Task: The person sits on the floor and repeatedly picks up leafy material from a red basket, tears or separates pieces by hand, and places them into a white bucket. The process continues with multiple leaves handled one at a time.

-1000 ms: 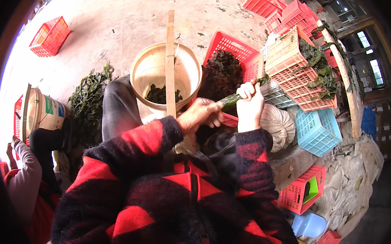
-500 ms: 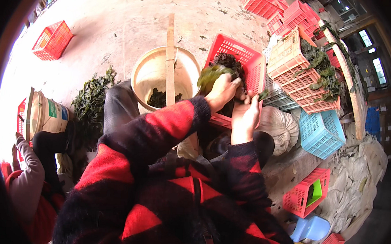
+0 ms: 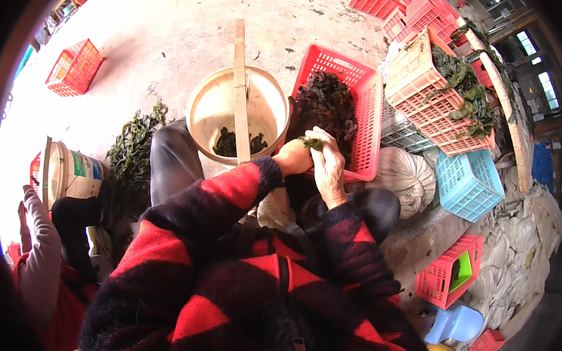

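Both my hands meet above the near left corner of a red plastic crate [image 3: 372, 104]. A small green piece of seaweed [image 3: 311, 142] pokes out between them. My left hand [image 3: 293, 158] is closed around it, its fingers partly hidden. My right hand [image 3: 328, 168] pinches the same seaweed with its fingertips. In the crate lies a heap of dark, crinkled seaweed [image 3: 328, 105]. Just left stands a cream bucket [image 3: 202, 108] with a flat wooden slat [image 3: 239, 78] across its mouth. Some dark green seaweed pieces [image 3: 227, 142] lie at the bucket's bottom.
Left of my knee is a seaweed pile [image 3: 136, 146]; beyond it sit another bucket [image 3: 71, 171] and a person's arm [image 3: 42, 239]. On the right stand a tied white sack [image 3: 402, 182], a peach crate [image 3: 419, 87] draped with seaweed, and a blue crate [image 3: 470, 185].
My hands have drawn back toward me and left, off the crate's middle, uncovering the dark heap. The larger frond blurred at my left hand is out of sight; a small green piece shows between my hands.
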The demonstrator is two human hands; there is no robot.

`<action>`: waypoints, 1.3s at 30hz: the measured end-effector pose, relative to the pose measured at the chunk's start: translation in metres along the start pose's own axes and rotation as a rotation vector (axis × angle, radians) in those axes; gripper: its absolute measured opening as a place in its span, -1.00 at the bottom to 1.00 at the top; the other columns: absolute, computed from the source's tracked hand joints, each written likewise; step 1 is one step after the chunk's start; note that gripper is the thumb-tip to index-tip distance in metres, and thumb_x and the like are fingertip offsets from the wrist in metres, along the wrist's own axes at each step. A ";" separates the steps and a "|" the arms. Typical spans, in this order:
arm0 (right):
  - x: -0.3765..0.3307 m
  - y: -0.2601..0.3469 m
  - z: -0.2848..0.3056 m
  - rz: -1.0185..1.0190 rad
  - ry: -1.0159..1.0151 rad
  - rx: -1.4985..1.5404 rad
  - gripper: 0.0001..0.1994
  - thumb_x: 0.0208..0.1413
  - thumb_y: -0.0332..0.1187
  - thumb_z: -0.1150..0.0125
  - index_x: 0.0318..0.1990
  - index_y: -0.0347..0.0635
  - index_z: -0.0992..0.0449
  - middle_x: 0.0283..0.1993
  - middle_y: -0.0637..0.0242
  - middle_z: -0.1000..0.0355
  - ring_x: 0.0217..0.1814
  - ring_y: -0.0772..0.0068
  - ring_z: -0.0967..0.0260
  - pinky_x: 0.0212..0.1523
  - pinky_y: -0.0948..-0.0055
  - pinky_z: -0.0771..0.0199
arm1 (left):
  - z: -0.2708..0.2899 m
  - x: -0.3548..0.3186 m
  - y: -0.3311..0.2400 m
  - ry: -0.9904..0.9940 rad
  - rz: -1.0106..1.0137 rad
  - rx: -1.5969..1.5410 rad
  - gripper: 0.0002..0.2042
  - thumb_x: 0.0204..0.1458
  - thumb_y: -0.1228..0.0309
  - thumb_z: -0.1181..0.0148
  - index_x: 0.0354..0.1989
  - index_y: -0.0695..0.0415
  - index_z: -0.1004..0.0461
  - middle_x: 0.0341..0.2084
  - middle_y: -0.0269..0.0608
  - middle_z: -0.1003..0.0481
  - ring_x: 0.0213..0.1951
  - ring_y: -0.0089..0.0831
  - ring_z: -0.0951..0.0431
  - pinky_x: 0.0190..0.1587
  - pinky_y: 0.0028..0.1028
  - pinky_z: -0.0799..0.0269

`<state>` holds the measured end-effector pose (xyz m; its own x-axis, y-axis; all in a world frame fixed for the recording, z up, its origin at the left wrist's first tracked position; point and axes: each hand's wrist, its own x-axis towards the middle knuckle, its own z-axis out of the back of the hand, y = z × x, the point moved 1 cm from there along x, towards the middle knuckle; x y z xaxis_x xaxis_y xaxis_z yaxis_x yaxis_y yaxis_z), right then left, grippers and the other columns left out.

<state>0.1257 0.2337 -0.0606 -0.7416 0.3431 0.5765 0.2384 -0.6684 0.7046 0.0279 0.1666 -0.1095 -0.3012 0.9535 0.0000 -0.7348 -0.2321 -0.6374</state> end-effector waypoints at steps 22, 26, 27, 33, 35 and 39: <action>0.017 -0.033 -0.018 -0.387 0.171 0.312 -0.72 0.32 -0.30 0.03 -0.08 -0.36 -0.50 -0.25 0.22 -0.53 -0.18 0.52 -0.41 -0.14 0.45 -0.39 | 0.057 -0.044 -0.005 -0.471 0.135 -0.106 -0.68 -0.18 0.45 -0.16 -0.18 0.22 -0.52 -0.33 0.12 -0.50 -0.25 0.05 -0.53 -0.16 -0.18 -0.46; 0.025 -0.021 -0.017 -0.409 0.177 0.335 -0.69 0.32 -0.26 0.03 -0.03 -0.35 -0.49 -0.22 0.34 -0.51 -0.20 0.58 -0.37 -0.12 0.50 -0.38 | 0.068 -0.043 -0.013 -0.491 0.081 0.016 -0.68 -0.21 0.46 -0.19 -0.19 0.21 -0.48 -0.31 0.06 -0.49 -0.27 0.05 -0.52 -0.19 -0.18 -0.47; 0.027 -0.019 -0.017 -0.422 0.211 0.350 -0.67 0.33 -0.24 0.03 -0.02 -0.35 -0.49 -0.21 0.40 -0.49 -0.20 0.59 -0.35 -0.11 0.52 -0.37 | 0.071 -0.044 -0.014 -0.503 0.067 0.037 -0.68 -0.21 0.47 -0.20 -0.19 0.20 -0.47 -0.30 0.04 -0.48 -0.28 0.05 -0.52 -0.20 -0.18 -0.47; 0.037 -0.015 -0.004 -0.634 0.511 0.557 -0.71 0.32 -0.22 0.06 -0.15 -0.23 -0.52 -0.52 0.50 -0.30 -0.56 0.74 -0.15 -0.55 0.61 -0.17 | 0.079 -0.057 -0.018 -0.586 -0.167 0.065 -0.61 -0.25 0.53 -0.24 -0.13 0.14 -0.44 -0.17 -0.11 -0.46 -0.22 -0.06 -0.54 -0.20 -0.26 -0.50; 0.038 -0.013 0.001 -0.457 0.645 0.373 -0.72 0.31 -0.26 0.07 -0.10 -0.25 -0.51 -0.56 0.49 -0.26 -0.58 0.69 -0.16 -0.55 0.57 -0.18 | 0.080 -0.061 -0.018 -0.656 -0.266 0.064 -0.57 -0.26 0.53 -0.26 -0.08 0.15 -0.44 -0.14 -0.14 -0.46 -0.21 -0.09 -0.55 -0.18 -0.28 -0.51; 0.034 -0.010 0.005 -0.711 0.804 0.559 -0.66 0.23 -0.11 -0.08 -0.23 -0.26 -0.53 -0.62 0.44 -0.27 -0.58 0.68 -0.17 -0.56 0.56 -0.15 | 0.079 -0.062 -0.011 -0.454 -0.280 0.127 -0.61 -0.25 0.52 -0.25 -0.13 0.15 -0.47 -0.13 -0.18 -0.47 -0.18 -0.14 -0.55 -0.16 -0.31 -0.51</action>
<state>0.1009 0.2550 -0.0456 -0.9478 -0.1226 -0.2943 -0.2901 -0.0514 0.9556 0.0068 0.0944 -0.0411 -0.2953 0.8098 0.5070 -0.8836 -0.0296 -0.4674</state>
